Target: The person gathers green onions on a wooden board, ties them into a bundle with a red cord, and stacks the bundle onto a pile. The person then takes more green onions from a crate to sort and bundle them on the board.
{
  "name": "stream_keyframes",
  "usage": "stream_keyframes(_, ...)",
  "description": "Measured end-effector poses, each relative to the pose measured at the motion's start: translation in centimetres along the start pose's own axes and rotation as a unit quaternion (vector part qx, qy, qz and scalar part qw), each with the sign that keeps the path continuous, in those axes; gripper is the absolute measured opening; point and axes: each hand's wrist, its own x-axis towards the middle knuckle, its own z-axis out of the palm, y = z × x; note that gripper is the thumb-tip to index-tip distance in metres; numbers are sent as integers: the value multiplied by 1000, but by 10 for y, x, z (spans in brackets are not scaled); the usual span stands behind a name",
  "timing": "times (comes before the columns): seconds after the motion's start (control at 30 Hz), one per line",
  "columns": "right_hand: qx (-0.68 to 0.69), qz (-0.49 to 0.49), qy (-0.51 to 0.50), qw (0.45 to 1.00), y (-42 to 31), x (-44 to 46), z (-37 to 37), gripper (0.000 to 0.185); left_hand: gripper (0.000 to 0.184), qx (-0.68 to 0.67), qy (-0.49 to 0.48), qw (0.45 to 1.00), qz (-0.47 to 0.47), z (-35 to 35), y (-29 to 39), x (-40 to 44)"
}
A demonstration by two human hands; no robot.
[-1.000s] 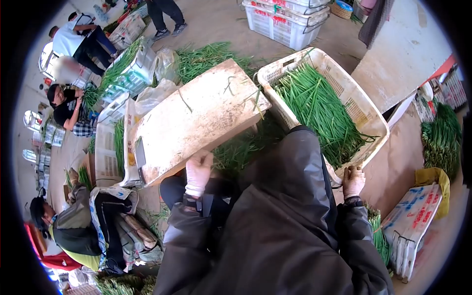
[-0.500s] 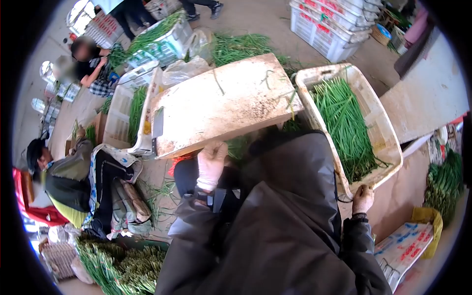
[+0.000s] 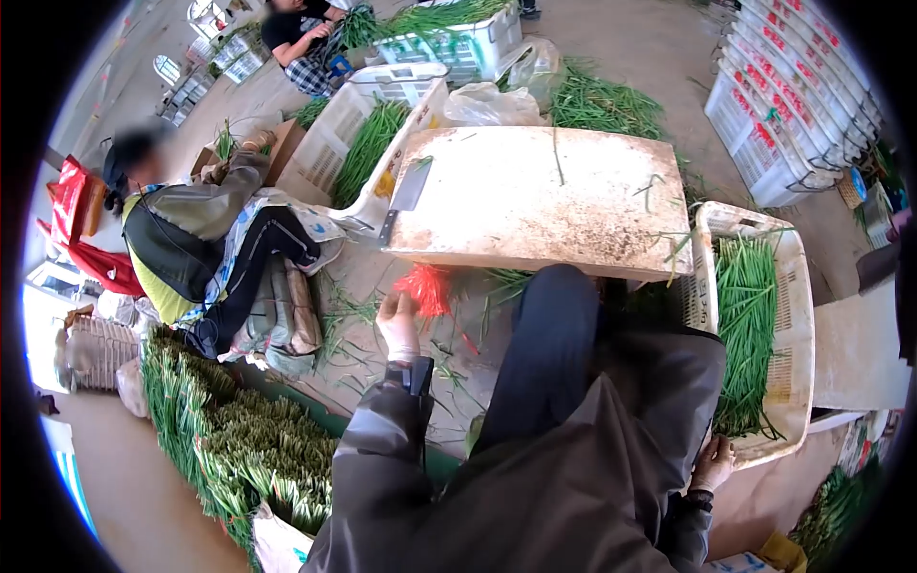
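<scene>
My left hand (image 3: 398, 329), in a pale glove, hovers with its fingers loosely apart beside a bunch of red plastic strings (image 3: 425, 289) under the near edge of the board. It appears to hold nothing. My right hand (image 3: 714, 464) grips the near rim of a white plastic crate (image 3: 800, 382). Long green garlic-chive-like stalks (image 3: 747, 329) lie in that crate. In front of my knees stands a dirt-stained white board (image 3: 535, 196), and a wide-bladed knife (image 3: 412, 185) rests at its left edge. A few loose stalks are scattered on the board.
A seated person (image 3: 191, 239) works at the left, and another person (image 3: 301, 43) sits farther back. Bundled greens (image 3: 258, 439) fill the lower left. A second crate (image 3: 315, 162) stands beyond the board's left side. Stacked crates (image 3: 778, 105) rise at the back right.
My view has swung to the left, so the board and crates sit farther right. My left hand has moved away from the board's edge toward the red strings; my right hand stays at the crate.
</scene>
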Motion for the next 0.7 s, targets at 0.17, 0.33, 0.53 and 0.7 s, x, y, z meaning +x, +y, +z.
stream_keyframes(0.17, 69, 95, -58, 991, 10, -3, 15, 33, 13, 34, 100, 987, -117, -80, -110, 24)
stream_keyframes(0.33, 23, 103, -93, 990, 6, 1, 11, 35, 17, 71, 65, 992, -86, -88, -137, 53)
stream_keyframes(0.53, 0, 111, -96, 989, 14, 0, 17, 34, 26, 133, 65, 984, -97, -69, -153, 107)
stream_keyframes(0.7, 5, 102, -87, 991, 12, -1, 17, 32, 26, 205, 29, 973, -97, -54, -156, 125)
